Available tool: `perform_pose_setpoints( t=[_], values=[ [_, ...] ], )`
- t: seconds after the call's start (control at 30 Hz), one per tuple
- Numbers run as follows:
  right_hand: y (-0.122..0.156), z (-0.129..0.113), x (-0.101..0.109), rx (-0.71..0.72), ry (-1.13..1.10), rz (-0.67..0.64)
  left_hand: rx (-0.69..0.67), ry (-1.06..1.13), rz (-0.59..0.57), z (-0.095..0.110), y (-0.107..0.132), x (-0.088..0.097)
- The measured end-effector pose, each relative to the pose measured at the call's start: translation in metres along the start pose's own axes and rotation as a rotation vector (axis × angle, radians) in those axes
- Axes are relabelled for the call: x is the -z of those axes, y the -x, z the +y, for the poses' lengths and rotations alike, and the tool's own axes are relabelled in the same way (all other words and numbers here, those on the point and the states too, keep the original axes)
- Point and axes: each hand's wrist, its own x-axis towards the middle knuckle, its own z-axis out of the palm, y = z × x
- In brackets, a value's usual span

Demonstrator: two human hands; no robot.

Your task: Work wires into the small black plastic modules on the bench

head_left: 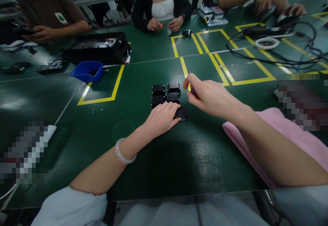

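A small black box-shaped part (182,112) lies on the green table with my left hand (162,115) closed over it, thumb along its near edge. My right hand (208,94) pinches a screwdriver (187,103); most of its handle is hidden by the fingers. The thin dark shaft slants down to the part's far right corner, where the tip is too small to make out. Just beyond my left hand stand several similar black box-shaped parts (158,89) in two rows, with small bright spots at their corners. My left fingers partly cover the nearer row.
Tiny metal pieces, maybe screws (94,111), lie at the left. Farther off are a blue bin (88,70) and black trays (102,46). A pink cloth (279,127) lies under my right forearm. Black cables (271,60) coil at the far right. Several people sit opposite.
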Motion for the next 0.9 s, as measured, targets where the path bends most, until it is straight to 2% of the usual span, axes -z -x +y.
perform_pose_setpoints(
  t=[0.73, 0.9],
  values=[
    [-0.0015, -0.0011, -0.0042, -0.056, 0.02, 0.054, 0.004, 0.003, -0.015, 0.0006, -0.0003, 0.0006],
    [-0.0024, -0.0008, -0.0041, -0.08, 0.125, 0.057, -0.001, 0.006, 0.0, 0.0003, -0.0004, -0.0008]
  ],
)
